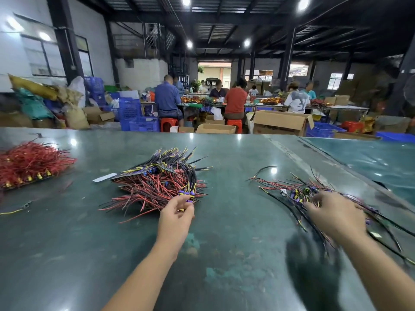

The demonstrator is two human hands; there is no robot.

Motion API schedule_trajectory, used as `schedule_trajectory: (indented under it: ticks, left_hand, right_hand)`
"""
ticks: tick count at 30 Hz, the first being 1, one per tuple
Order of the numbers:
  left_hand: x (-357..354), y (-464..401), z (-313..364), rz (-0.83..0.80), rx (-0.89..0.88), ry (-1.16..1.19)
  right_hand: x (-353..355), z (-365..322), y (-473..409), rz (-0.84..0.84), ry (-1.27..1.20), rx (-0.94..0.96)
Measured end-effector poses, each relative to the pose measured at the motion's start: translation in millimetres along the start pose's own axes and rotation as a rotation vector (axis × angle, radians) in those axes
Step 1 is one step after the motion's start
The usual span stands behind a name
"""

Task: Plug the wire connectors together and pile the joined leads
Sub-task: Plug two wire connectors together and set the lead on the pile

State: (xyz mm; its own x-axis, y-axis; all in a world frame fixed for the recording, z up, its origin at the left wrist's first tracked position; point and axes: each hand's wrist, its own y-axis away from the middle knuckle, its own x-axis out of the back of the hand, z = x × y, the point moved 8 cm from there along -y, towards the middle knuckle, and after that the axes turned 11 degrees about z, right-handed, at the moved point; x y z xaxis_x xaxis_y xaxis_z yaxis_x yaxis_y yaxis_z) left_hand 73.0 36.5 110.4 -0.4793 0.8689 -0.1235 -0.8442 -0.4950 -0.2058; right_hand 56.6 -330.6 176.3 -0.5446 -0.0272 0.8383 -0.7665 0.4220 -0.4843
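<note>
Here, two hands work wire leads on a green table (224,254).

The left hand (177,209) pinches a joined connector (187,197) in its fingers at the near edge of the big pile (157,182) of red and black leads. The right hand (334,212) rests, fingers curled, on the loose leads (289,191) to the right, well apart from the pile. A red bundle (31,162) lies far left.

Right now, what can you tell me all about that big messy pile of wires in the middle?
The pile is a round heap of thin red and black leads, some tipped yellow, with small purple and yellow plugs mixed in. It sits on the green table, ends sticking out all round. The left hand pinches a plug at its near edge.
</note>
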Motion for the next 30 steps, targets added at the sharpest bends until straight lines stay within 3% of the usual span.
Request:
schedule_trajectory:
  ticks: [5,9,12,16,19,23,30]
  left_hand:
    - [-6.0,-8.0,6.1,0.004,-0.074,-0.11]
    - [-7.1,-50.3,41.8,-0.004,-0.228,-0.269]
    - [-7.8,-79.0,45.7,-0.044,-0.297,-0.619]
    - [-30.3,-73.6,7.9,-0.283,-0.362,-1.339]
    - [-39.3,-67.2,-3.7,-0.24,-0.422,-1.59]
    - [-38.8,-66.6,6.7,-0.1,-0.357,-1.505]
    - [-32.8,-29.4,37.5,0.145,-0.438,-0.975]
  right_hand:
    - [-32.4,-98.2,65.7,-0.116,-0.602,0.114]
    - [-54.3,-112.2,87.2,-0.105,-0.626,0.175]
    - [-58.3,-107.6,84.1,-0.108,-0.659,0.174]
    - [-56.2,-107.7,83.5,-0.084,-0.679,0.192]
    - [-57.1,-112.2,88.2,-0.103,-0.709,0.215]
    - [-56.1,-114.2,92.3,-0.114,-0.725,0.233]
    - [-53.1,-115.8,90.9,-0.178,-0.858,0.179]
